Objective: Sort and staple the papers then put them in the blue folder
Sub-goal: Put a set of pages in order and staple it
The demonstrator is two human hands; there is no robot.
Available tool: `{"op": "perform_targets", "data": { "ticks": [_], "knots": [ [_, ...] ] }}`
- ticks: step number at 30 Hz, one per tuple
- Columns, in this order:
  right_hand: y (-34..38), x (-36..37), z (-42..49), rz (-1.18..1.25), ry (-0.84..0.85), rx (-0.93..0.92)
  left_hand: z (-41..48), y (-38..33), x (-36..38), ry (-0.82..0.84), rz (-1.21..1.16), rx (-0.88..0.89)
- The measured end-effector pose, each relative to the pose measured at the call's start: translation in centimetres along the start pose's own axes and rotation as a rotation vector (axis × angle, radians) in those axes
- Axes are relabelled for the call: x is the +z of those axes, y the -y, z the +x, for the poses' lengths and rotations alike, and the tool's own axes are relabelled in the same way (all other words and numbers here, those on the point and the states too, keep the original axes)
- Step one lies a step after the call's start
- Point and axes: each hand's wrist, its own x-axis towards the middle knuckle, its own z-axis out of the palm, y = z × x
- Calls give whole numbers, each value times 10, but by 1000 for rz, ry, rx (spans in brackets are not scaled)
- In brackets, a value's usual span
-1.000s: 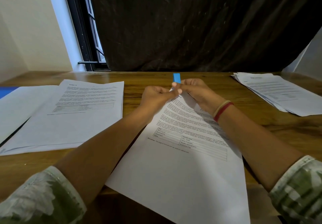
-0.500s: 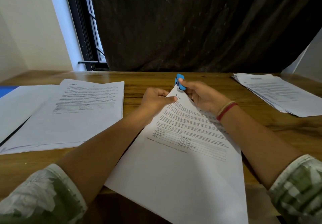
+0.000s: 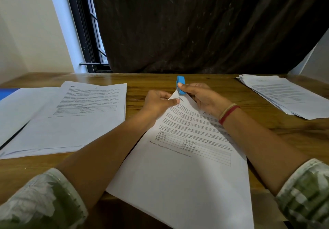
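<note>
The centre papers (image 3: 187, 175) lie slanted on the wooden table (image 3: 146, 81), their near edge hanging over the table's near edge. The top sheet is headed "Section 4". The left hand (image 3: 158, 104) pinches the far corner of these papers, thumb on top and the other fingers curled beneath. The right hand (image 3: 201, 98) grips a small blue stapler (image 3: 181, 84), thumb pressed on its upper side and fingers wrapped under it. The stapler's mouth sits at that same far corner, just beside the left thumb.

The blue folder (image 3: 8, 93) shows only as a blue patch at the far left edge (most of it is hidden). White sheets (image 3: 23, 107) lie over it, and I cannot tell whether they are inside it or merely on top. Overlapping those sheets, a printed stack (image 3: 85, 122) rests left of the hands. Another fanned stack (image 3: 288, 97) lies well apart at the far right.
</note>
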Motion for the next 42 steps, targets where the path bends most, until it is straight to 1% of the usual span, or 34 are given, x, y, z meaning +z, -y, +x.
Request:
{"op": "perform_targets", "data": {
  "ticks": [5,10,14,16,19,21,27,31,33,37,39,40,42],
  "knots": [
    [0,1,1,14,-20,2,1,1,0,3,0,-3],
    [0,10,1,142,-52,-18,2,2,0,3,-16,2],
    [-1,14,0,124,-85,47,2,3,1,-3,8,9],
    [-2,10,-1,118,-57,42,4,3,0,-3,16,-2],
    [-5,3,-3,98,66,1,5,4,0,-26,31,-2],
    [-6,0,-2,92,93,-11,6,4,1,-34,31,-1],
    [-10,7,4,86,7,-18,7,5,1,-29,12,-18],
    [-8,3,0,107,59,5,8,4,1,-34,31,-33],
    [-7,2,0,93,58,6,8,4,1,-31,33,-37],
    [-7,13,3,129,-29,-17,10,5,2,-48,42,-39],
    [-8,16,2,109,-75,-26,9,5,2,-45,46,-31],
    [-8,15,1,100,-74,-21,8,5,2,-48,52,-28],
    [-7,10,-1,109,-17,2,8,5,0,-42,52,-32]
  ]
}}
